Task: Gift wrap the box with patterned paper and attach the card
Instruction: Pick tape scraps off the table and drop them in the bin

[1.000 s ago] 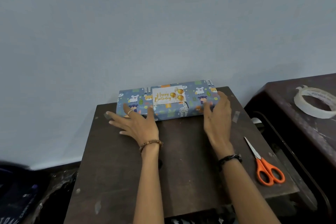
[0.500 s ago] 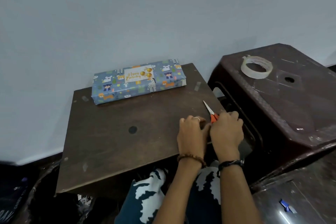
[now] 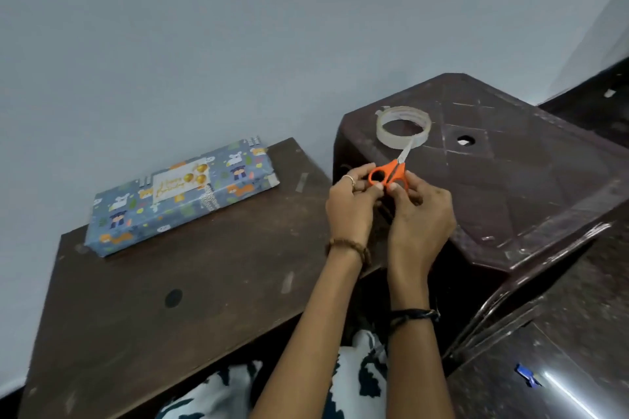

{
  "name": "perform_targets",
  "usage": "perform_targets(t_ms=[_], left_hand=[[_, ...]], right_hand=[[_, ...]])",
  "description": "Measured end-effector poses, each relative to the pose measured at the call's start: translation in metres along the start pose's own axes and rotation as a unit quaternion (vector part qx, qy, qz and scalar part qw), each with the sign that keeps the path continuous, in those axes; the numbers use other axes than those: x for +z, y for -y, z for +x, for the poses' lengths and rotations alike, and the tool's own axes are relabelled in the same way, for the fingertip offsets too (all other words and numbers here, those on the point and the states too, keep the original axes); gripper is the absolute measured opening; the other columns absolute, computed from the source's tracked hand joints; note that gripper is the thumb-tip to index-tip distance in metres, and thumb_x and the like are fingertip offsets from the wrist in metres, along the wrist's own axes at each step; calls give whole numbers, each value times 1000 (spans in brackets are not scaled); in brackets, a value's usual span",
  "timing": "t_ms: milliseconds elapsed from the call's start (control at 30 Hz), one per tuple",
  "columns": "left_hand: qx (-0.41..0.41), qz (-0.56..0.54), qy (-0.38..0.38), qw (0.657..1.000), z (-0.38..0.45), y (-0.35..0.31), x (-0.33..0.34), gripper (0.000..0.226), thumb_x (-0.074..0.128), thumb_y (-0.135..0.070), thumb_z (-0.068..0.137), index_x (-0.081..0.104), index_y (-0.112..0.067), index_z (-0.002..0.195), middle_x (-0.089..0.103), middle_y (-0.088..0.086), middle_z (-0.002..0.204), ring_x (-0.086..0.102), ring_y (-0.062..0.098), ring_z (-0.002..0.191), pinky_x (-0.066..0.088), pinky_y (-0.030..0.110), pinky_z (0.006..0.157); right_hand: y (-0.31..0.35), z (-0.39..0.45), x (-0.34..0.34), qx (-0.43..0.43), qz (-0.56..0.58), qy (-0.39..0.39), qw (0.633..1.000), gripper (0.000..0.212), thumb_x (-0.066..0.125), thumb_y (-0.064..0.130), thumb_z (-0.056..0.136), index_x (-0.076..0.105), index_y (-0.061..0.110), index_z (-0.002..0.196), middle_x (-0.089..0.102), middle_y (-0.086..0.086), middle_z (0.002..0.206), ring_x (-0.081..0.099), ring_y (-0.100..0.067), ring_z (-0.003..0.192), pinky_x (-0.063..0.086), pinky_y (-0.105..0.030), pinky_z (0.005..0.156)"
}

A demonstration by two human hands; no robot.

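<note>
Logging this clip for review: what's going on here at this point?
The wrapped box lies at the back of the brown table by the wall, with the birthday card already on top. Nobody is touching it. The person holds the orange scissors by the handles with both the left hand and the right hand, blades pointing toward the tape roll on the dark plastic stool. The wrapping looks finished.

wrapped box [image 3: 180, 196] on table [image 3: 211, 282], hands pinching scissors [image 3: 391, 172]
</note>
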State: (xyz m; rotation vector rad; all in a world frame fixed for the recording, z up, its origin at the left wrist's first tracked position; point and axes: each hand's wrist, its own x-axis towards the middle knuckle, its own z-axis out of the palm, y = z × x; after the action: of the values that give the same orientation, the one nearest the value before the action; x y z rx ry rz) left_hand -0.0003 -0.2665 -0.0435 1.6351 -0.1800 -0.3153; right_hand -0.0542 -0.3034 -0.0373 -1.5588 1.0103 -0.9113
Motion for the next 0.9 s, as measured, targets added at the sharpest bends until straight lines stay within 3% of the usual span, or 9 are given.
perform_targets(t_ms=[100,167,300,400,500,600,733,833,900], left_hand=[[-4,42,31,999,23,0,23,33,57,3,86,62,-4,117,65,6,87,60,14,82,53,21,73],[22,118,44,992,33,2,36,32,56,-1,87,62,-8,118,67,5,100,61,15,91,52,24,78],[67,216,55,973,46,3,50,30,59,-4,85,65,-8,115,61,13,117,59,19,108,45,33,99],[86,237,42,967,35,3,42,31,63,-14,84,64,-12,115,57,9,117,59,15,98,46,27,94],[120,269,18,956,14,10,7,29,63,-16,86,64,-14,114,53,7,113,58,15,92,42,19,88],[121,370,-20,921,-4,25,-44,28,61,-15,87,64,-13,115,55,6,116,53,18,109,34,18,91],[30,488,-32,872,-12,38,-103,36,54,-18,91,54,-18,127,41,5,143,35,22,132,28,27,104],[11,477,11,879,-11,43,-122,44,46,-22,96,39,-24,140,19,2,155,10,18,144,12,33,116],[35,472,28,881,-4,46,-124,45,42,-22,98,34,-24,143,17,2,156,8,16,145,4,30,116]], right_hand=[[-6,20,-1,-4,-24,-32,999,27,60,8,88,68,13,113,54,-2,100,53,-10,88,27,3,70],[-11,31,-2,4,-44,-44,998,27,56,7,90,66,12,116,53,-3,102,47,-7,85,24,5,70],[-14,37,-3,13,-95,-51,994,33,48,8,95,60,12,125,56,-6,116,52,-17,104,27,-14,81],[-13,32,1,-23,-86,-72,993,33,50,6,93,59,12,124,58,-3,122,54,-19,112,29,-11,81],[-5,20,11,-102,-56,-83,990,26,55,6,89,67,12,111,62,-2,110,58,-13,96,28,-5,78],[1,3,30,-144,-57,18,988,21,56,5,88,70,12,102,66,-6,101,60,-17,91,32,-11,75],[-2,-29,63,-122,-152,239,951,26,50,13,94,63,14,117,58,-5,118,52,-20,111,37,-24,86],[-10,-37,83,-160,-222,282,919,35,49,14,95,52,12,130,47,-7,130,41,-22,121,34,-28,96],[-16,-33,92,-178,-279,275,903,37,47,14,95,49,12,132,44,-8,133,38,-24,122,32,-31,99]])
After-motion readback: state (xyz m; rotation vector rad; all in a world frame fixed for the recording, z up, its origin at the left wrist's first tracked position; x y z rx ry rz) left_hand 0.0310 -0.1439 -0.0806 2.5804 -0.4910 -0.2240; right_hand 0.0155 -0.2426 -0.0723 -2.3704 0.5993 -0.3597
